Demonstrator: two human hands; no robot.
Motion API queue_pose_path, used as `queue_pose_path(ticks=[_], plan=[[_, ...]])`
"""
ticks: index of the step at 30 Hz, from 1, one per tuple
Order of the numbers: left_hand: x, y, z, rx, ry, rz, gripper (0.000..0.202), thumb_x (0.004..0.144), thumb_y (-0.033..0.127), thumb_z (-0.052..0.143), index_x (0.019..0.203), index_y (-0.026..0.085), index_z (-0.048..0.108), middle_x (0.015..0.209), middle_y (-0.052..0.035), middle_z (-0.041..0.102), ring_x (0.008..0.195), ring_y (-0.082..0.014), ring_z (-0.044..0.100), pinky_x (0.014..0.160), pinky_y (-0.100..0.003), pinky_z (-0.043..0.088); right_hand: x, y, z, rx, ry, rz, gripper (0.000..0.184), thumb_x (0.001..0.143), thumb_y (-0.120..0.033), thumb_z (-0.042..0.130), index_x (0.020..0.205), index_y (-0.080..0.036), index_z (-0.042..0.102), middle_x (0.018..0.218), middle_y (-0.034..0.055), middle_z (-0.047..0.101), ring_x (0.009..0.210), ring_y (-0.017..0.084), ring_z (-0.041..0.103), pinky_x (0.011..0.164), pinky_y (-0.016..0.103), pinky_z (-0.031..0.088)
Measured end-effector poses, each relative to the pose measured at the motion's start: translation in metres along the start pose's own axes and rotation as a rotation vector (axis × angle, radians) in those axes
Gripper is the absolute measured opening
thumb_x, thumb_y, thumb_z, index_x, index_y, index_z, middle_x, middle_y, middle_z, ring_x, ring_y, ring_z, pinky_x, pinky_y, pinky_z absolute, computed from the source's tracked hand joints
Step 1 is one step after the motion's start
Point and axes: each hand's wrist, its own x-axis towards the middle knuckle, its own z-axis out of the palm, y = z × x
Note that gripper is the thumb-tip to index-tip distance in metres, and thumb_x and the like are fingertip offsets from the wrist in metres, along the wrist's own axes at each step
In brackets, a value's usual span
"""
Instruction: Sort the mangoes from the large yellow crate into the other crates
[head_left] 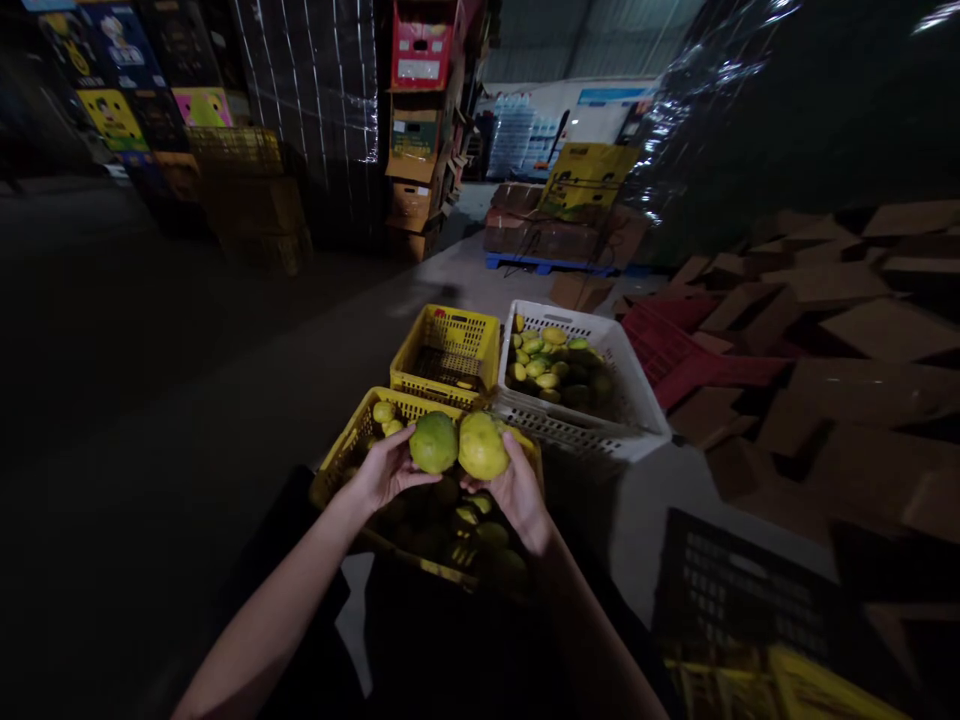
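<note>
Fingers (426, 479) curled, we are gripping green fruit (433, 443) in our left hand (382, 473) — yellow fruit (482, 446) in our right hand (519, 492) — above a yellow crate (343, 437).

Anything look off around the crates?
Yes: right of the white crate, a red crate sits tilted among jumbled cardboard boxes. It looks askew because the white crate stands level on the floor.
</note>
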Motion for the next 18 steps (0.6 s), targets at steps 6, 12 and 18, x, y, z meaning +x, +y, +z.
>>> queue_pose_path(ticks=[6,12,18], plan=[[0.012,-0.004,0.002,-0.096,0.137,-0.076,0.04,0.101,0.036,0.043,0.127,0.01,0.06,0.114,-0.0158,0.072,0.087,-0.0204,0.074,0.063,-0.025,0.064,0.001,0.006,0.005,-0.022,-0.007,0.126,0.054,0.081,-0.07,0.063,0.089,-0.017,0.072,0.071,0.0083,0.076,0.051,0.02,0.066,0.049,0.031,0.053],[0.023,-0.014,-0.011,-0.036,0.091,-0.164,0.048,0.094,0.053,0.057,0.117,0.012,0.066,0.104,-0.0148,0.073,0.074,-0.0158,0.07,0.066,-0.023,0.061,0.007,0.017,0.001,-0.021,0.029,0.258,0.061,0.083,-0.074,0.054,0.09,-0.016,0.072,0.067,0.0108,0.075,0.05,0.021,0.066,0.049,0.031,0.053],[0.025,-0.016,-0.011,0.01,0.102,-0.178,0.049,0.096,0.057,0.052,0.106,0.013,0.069,0.089,-0.0099,0.075,0.065,-0.0132,0.068,0.065,-0.021,0.057,0.008,0.018,0.002,-0.014,0.045,0.261,0.06,0.084,-0.073,0.052,0.086,-0.017,0.072,0.066,0.0107,0.075,0.049,0.02,0.065,0.051,0.031,0.053]])
